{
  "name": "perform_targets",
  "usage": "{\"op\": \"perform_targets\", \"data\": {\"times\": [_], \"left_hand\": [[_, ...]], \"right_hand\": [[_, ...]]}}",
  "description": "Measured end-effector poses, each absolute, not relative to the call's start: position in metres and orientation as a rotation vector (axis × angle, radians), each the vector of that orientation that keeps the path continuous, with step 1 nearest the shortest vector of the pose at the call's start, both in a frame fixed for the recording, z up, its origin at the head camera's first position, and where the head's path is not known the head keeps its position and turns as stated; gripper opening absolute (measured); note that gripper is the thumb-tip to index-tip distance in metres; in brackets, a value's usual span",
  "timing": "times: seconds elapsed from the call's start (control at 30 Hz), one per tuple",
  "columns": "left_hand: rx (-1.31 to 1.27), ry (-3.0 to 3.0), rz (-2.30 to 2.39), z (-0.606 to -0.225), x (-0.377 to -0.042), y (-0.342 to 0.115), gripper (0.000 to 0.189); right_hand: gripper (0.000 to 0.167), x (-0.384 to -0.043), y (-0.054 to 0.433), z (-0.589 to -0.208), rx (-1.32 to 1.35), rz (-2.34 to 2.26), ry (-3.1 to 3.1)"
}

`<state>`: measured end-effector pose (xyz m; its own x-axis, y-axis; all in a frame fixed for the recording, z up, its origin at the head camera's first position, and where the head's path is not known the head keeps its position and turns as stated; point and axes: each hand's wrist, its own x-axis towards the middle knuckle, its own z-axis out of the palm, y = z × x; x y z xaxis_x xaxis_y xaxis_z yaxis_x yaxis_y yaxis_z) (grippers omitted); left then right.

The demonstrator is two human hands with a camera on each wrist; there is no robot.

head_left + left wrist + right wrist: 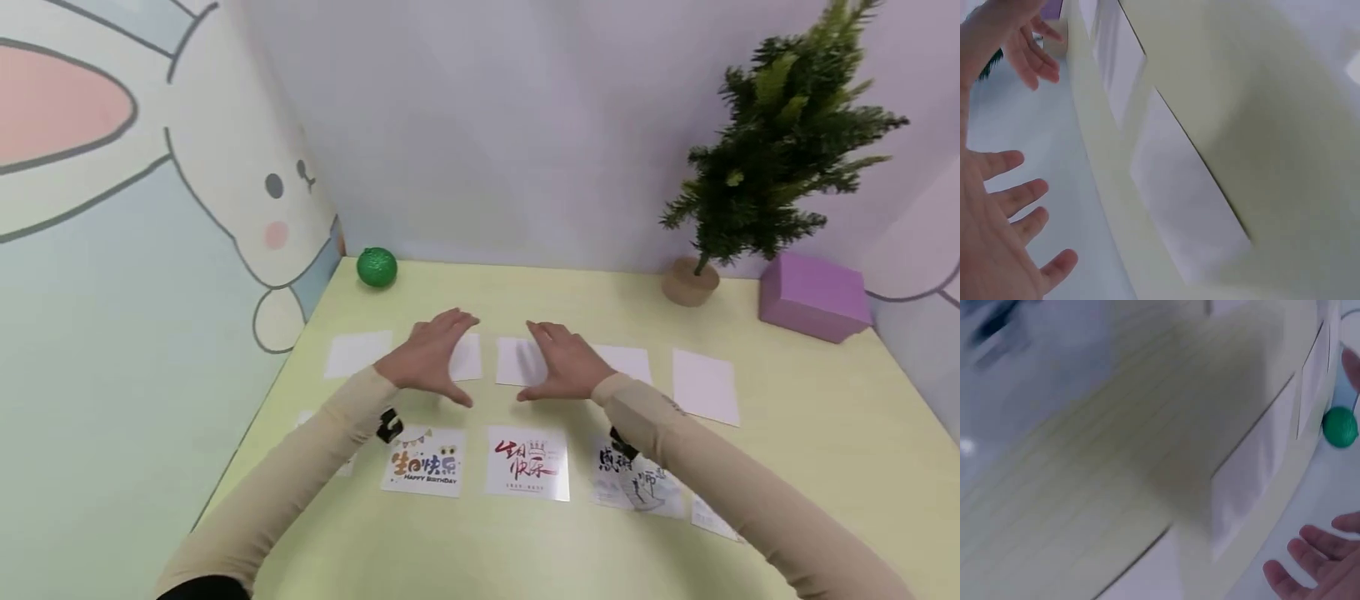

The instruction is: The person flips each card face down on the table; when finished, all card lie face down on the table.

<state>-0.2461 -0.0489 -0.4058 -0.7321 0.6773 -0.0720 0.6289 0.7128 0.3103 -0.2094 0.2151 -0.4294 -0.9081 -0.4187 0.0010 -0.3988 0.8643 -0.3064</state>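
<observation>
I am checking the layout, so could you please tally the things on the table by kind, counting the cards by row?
Back-row cards: 5
Front-row cards: 5 (some partly hidden)
Green ball: 1
Potted tree: 1
Purple box: 1
Total: 13

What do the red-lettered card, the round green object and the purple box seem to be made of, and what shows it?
Red-lettered card: probably paper, seemingly smooth; it is thin, flat and printed.
Round green object: perhaps plastic, shiny; small highlights dot its surface.
Purple box: possibly cardboard or plastic, fairly matte; its flat faces show no sharp reflections.
</observation>
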Motion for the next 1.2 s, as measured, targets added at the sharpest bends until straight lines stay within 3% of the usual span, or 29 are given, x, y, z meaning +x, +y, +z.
{"op": "perform_targets", "data": {"times": [0.27, 0.57, 0.87, 1.2], "left_hand": [[0.842, 2.809, 0.343, -0.417, -0.204, -0.167, 0.126], [0.714, 2.821, 0.21, -0.441, -0.174, -0.235, 0.12], [0.756, 2.811, 0.243, -0.455, -0.174, -0.249, 0.117], [0.85, 2.835, 0.236, -0.46, -0.18, -0.249, 0.112]], "right_hand": [[0.114, -0.21, 0.085, -0.44, -0.816, -0.332, 2.97], [0.099, -0.176, -0.015, -0.455, -1.013, -0.072, 2.888], [0.109, -0.164, -0.047, -0.469, -0.998, 0.026, 2.936], [0.081, -0.166, -0.054, -0.462, -0.961, -0.149, 2.844]]}}
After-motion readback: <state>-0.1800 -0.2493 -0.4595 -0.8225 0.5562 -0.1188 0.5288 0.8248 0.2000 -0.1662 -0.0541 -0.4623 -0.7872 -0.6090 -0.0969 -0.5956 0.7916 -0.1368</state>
